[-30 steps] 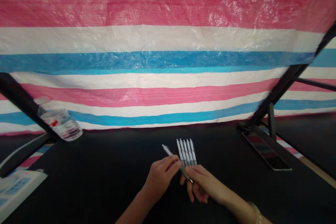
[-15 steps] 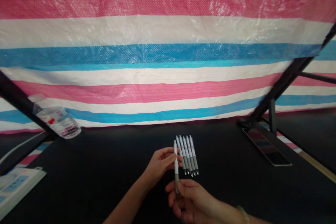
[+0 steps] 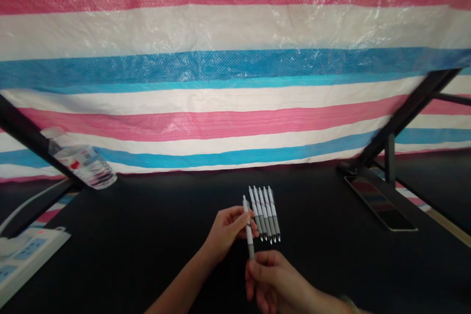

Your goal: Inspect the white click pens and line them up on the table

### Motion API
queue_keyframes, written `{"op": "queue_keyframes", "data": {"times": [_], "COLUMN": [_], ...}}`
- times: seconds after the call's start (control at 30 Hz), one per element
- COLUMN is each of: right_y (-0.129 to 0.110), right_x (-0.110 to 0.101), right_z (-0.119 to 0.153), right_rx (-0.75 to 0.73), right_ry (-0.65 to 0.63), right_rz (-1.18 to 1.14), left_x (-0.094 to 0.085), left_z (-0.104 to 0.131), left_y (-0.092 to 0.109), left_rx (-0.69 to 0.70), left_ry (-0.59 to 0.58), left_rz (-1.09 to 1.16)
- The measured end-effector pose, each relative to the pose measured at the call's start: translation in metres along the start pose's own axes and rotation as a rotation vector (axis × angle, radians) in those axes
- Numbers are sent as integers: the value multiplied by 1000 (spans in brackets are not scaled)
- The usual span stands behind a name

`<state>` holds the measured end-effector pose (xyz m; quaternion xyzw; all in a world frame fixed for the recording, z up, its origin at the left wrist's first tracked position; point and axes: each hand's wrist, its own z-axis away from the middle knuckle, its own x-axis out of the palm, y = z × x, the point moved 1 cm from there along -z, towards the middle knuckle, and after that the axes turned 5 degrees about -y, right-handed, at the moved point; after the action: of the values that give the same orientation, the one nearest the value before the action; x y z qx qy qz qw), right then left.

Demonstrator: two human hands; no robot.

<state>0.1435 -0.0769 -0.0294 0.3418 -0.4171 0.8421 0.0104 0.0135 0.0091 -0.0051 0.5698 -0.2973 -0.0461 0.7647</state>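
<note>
A white pen with a grey grip (image 3: 249,234) is held upright between my two hands, its clicker end pointing away from me. My left hand (image 3: 230,229) pinches its upper part between thumb and fingers. Lower down, the thumb and forefinger of my right hand (image 3: 270,274) close on the grey end, hiding the tip. Just right of my left hand, a row of several matching pens (image 3: 265,213) lies side by side on the black table (image 3: 165,216), tips toward me.
A clear plastic bottle (image 3: 88,164) leans at the back left. At the near left is a white power strip (image 3: 31,260). A phone (image 3: 380,203) lies at the right beside a black metal support (image 3: 401,117). Striped sheeting (image 3: 221,122) hangs behind the table.
My right hand has shifted slightly right and its fingers sit nearer the end of the held pen, whose lower end now tilts to the right. The whole view has shifted slightly.
</note>
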Motion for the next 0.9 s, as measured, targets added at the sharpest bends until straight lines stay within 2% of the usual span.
{"op": "queue_keyframes", "data": {"times": [0.13, 0.33, 0.43, 0.6, 0.77, 0.9], "right_y": [-4, -10, -12, -15, -18, -18], "right_x": [1, -2, -2, 1, 1, 0], "right_z": [4, 5, 5, 6, 6, 7], "right_rx": [-6, -39, -47, 28, 14, 3], "right_ry": [29, -24, -29, -60, -93, -50], "right_rz": [-1, -196, -206, -270, -286, -253], "left_x": [0, -11, -12, -8, -8, -8], "left_z": [2, -3, -4, -5, -6, -6], "left_y": [-1, 1, 0, -2, -3, -3], "left_rx": [26, 23, 9, 13, 35, 32], "left_ry": [12, 83, 68, 30, 48, 51], "left_rz": [-29, -20, -28, -69, -69, -92]}}
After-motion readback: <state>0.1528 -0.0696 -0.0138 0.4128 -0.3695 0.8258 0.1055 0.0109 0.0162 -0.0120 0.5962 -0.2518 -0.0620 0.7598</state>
